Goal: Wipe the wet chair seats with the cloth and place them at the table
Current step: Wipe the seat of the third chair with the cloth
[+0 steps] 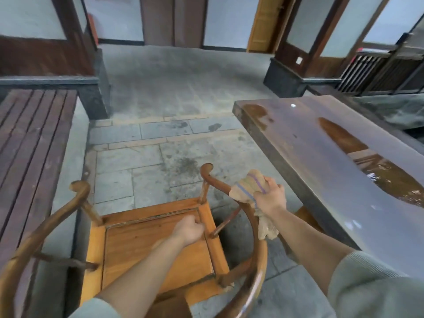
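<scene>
Left hand (190, 230): fingers curled closed, knuckles resting near the front right corner of the chair seat (156, 251); whether they hook the seat's raised edge cannot be told, the frame being blurred there. Right hand (269, 196): fingers clenched around a bunched cloth (249, 188), pressed against the curved armrest (220, 182) on the chair's right side. The cloth is tan with thin blue and purple stripes; a loose tail hangs below the wrist, over the rail. The chair (96, 226) is wooden, orange seat panel set in a frame, with a rounded back rail sweeping to both sides and ending in curled tips. It stands on grey stone paving (146, 161), just beside the long dark table (321, 145) to the right, whose top carries pooled water. A slatted bench (34, 125) lies to the left.
</scene>
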`<state>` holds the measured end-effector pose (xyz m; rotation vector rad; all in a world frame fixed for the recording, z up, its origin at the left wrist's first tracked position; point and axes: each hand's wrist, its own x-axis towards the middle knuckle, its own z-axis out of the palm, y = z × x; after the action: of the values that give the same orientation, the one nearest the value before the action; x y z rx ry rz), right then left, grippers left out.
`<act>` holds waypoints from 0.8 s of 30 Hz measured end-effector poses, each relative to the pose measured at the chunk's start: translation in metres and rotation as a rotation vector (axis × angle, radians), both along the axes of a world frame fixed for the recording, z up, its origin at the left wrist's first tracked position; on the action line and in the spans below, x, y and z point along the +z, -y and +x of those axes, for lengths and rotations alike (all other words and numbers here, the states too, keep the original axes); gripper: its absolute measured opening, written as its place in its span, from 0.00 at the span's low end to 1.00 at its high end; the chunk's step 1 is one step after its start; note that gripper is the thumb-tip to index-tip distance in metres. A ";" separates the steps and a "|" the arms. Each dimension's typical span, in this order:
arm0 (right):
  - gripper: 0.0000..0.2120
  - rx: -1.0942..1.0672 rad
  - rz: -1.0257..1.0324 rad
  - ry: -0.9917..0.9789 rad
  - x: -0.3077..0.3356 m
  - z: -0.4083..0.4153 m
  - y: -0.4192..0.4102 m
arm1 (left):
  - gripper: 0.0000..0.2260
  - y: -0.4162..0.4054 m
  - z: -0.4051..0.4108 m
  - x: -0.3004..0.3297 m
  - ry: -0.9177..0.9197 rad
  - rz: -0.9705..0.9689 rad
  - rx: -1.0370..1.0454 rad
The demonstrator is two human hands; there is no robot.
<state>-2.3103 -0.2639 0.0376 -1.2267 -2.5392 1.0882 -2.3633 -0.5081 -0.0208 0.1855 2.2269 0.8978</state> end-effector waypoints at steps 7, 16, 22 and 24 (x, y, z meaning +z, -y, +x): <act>0.29 0.124 -0.170 0.078 -0.079 -0.160 -0.073 | 0.13 -0.124 -0.074 -0.037 0.138 0.063 0.202; 0.24 0.335 -0.310 0.193 -0.226 -0.356 -0.104 | 0.47 -0.254 -0.128 -0.119 0.286 -0.019 0.595; 0.35 0.741 -0.133 0.427 -0.227 -0.385 -0.082 | 0.48 -0.252 -0.128 -0.126 0.246 -0.156 0.508; 0.43 0.898 -0.074 0.454 -0.213 -0.369 -0.072 | 0.47 -0.253 -0.125 -0.117 0.254 -0.173 0.515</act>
<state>-2.6789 -0.1917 -0.1751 -0.2919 -3.5699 1.1073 -2.4887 -0.2549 -0.1383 -0.5766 2.1256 0.9214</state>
